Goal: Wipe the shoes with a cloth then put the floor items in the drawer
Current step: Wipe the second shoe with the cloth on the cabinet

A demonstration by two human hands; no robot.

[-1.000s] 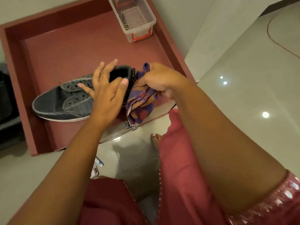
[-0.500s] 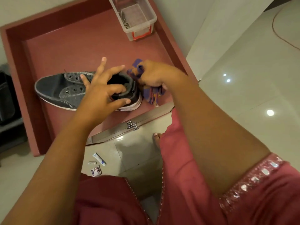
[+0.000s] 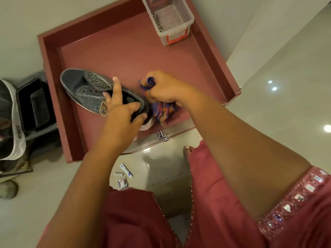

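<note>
A dark grey sneaker (image 3: 89, 90) lies inside the open maroon drawer (image 3: 125, 51), toe pointing to the upper left. My left hand (image 3: 121, 108) grips the shoe's heel collar, with fingers curled over the rim and the index finger raised. My right hand (image 3: 166, 88) holds a bunched purple and orange cloth (image 3: 163, 110) against the back of the heel. On the floor below the drawer front lie a small tube (image 3: 126, 170), a tiny stick (image 3: 118, 174) and a small packet (image 3: 122, 183).
A clear plastic box (image 3: 169, 17) with orange latches stands at the drawer's far right corner. A metal handle (image 3: 162, 136) sticks out of the drawer front. Another shoe (image 3: 14, 122) and a dark bin (image 3: 34, 106) are at the left. My foot (image 3: 188, 151) is near the drawer.
The shoe has turned, its toe swinging up and away to the upper left. My left hand moved from the shoe's side to grip the heel collar. The cloth moved behind the heel.
</note>
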